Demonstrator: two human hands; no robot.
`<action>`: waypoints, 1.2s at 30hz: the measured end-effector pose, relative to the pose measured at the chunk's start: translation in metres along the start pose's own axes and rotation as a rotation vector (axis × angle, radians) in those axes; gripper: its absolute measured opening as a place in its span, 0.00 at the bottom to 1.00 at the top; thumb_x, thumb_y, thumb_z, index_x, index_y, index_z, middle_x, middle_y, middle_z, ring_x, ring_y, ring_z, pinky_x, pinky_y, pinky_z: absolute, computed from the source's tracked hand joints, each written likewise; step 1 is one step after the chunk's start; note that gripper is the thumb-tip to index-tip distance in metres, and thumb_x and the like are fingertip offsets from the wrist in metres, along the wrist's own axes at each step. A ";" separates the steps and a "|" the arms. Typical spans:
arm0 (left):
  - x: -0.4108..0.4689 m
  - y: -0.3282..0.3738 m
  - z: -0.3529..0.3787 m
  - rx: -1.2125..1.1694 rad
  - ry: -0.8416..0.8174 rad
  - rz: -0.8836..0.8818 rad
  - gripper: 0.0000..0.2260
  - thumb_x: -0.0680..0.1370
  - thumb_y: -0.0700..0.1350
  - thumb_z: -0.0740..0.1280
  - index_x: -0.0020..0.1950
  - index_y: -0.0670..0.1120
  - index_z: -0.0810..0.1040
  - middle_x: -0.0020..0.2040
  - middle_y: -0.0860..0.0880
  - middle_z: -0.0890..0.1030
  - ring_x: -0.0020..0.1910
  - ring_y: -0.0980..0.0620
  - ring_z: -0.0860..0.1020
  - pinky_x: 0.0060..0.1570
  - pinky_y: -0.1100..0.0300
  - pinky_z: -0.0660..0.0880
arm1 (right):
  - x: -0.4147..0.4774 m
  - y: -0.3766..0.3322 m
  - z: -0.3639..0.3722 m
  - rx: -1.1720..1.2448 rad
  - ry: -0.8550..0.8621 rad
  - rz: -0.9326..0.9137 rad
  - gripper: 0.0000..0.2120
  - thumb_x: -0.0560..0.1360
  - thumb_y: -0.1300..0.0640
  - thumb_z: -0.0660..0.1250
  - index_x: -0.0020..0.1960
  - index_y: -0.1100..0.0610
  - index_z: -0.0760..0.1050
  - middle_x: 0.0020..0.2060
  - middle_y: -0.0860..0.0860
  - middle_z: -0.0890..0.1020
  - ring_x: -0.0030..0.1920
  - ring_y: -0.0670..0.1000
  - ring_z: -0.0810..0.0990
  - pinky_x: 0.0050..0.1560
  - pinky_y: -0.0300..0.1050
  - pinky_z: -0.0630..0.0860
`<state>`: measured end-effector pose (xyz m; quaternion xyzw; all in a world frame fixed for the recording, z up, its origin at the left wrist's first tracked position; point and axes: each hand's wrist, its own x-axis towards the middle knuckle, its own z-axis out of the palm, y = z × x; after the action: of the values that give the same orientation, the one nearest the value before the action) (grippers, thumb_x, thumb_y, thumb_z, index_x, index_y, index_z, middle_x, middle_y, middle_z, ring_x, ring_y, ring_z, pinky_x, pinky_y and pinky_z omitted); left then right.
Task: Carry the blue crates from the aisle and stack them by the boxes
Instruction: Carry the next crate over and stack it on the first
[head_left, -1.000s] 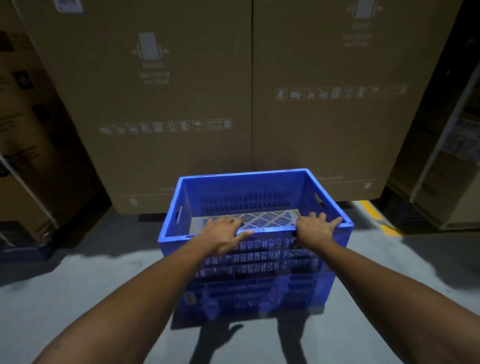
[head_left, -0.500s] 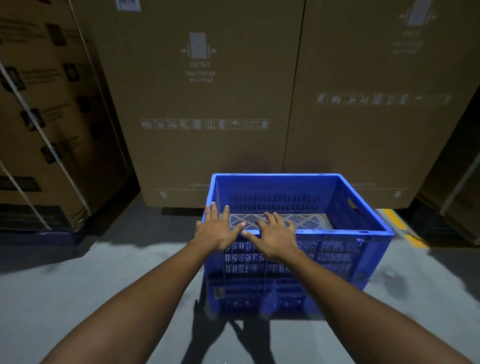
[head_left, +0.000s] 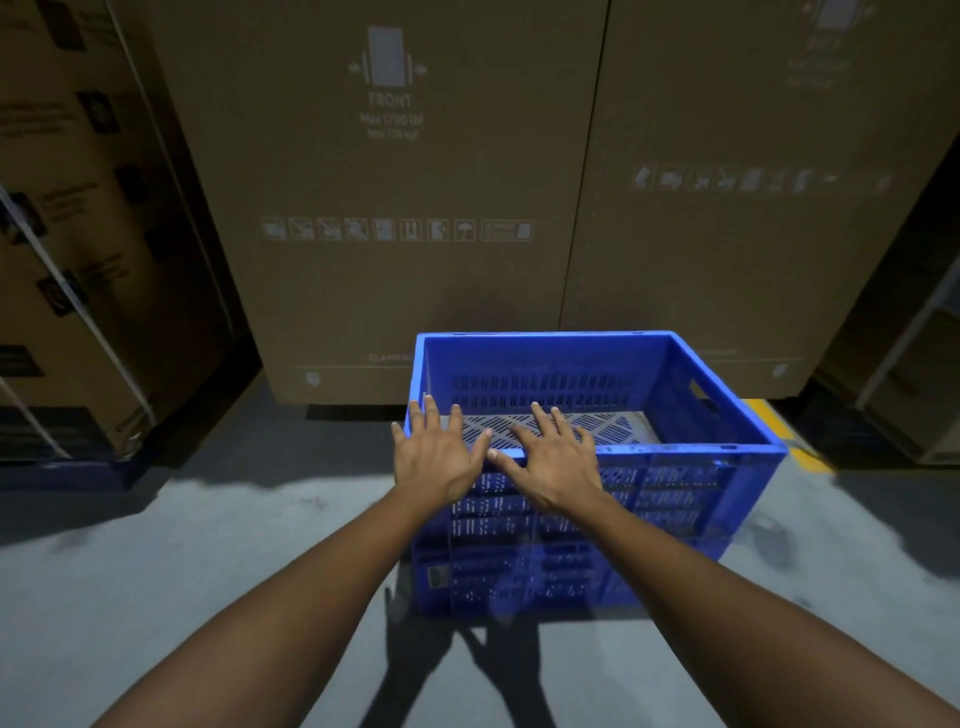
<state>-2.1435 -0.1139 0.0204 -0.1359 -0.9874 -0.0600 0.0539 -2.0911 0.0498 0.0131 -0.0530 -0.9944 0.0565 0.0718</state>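
Blue crate (head_left: 597, 457) set on the floor (head_left: 156, 571), just in front of the cardboard boxes (head_left: 415, 208). Left hand (head_left: 436, 457) and right hand (head_left: 553, 462) spread flat, empty, perhaps touching the near rim. Placing step likely done; next, back to the aisle.

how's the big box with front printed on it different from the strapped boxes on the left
The box marked FRONT faces the camera squarely; the strapped boxes are seen at an angle.

The FRONT box is plain brown with pale print and a row of handling icons; the strapped boxes carry dark printed patches.

No straps show on the FRONT box, while pale bands cross the strapped boxes diagonally.

Both are tall brown cardboard near the blue crate.
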 end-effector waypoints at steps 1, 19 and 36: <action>-0.001 0.000 0.000 -0.004 0.003 -0.003 0.36 0.78 0.68 0.41 0.80 0.49 0.53 0.80 0.40 0.50 0.78 0.39 0.47 0.72 0.38 0.52 | 0.000 0.000 0.000 0.001 -0.003 0.000 0.43 0.71 0.23 0.36 0.77 0.43 0.58 0.79 0.52 0.50 0.78 0.56 0.47 0.73 0.63 0.49; -0.025 -0.007 -0.021 -0.115 -0.123 0.148 0.39 0.75 0.73 0.42 0.80 0.53 0.40 0.79 0.47 0.37 0.77 0.47 0.33 0.71 0.33 0.37 | -0.030 0.007 -0.032 -0.020 -0.290 -0.187 0.50 0.71 0.28 0.61 0.79 0.48 0.37 0.78 0.53 0.38 0.77 0.57 0.37 0.75 0.63 0.42; -0.023 0.009 -0.508 -0.192 0.054 0.195 0.32 0.81 0.63 0.50 0.80 0.51 0.46 0.80 0.46 0.42 0.79 0.48 0.40 0.75 0.42 0.48 | -0.024 -0.074 -0.484 0.203 -0.115 -0.116 0.46 0.74 0.37 0.66 0.80 0.51 0.42 0.78 0.58 0.52 0.77 0.58 0.54 0.69 0.57 0.66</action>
<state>-2.0730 -0.1787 0.5194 -0.2339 -0.9575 -0.1523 0.0728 -2.0023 0.0252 0.4950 0.0153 -0.9875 0.1555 0.0228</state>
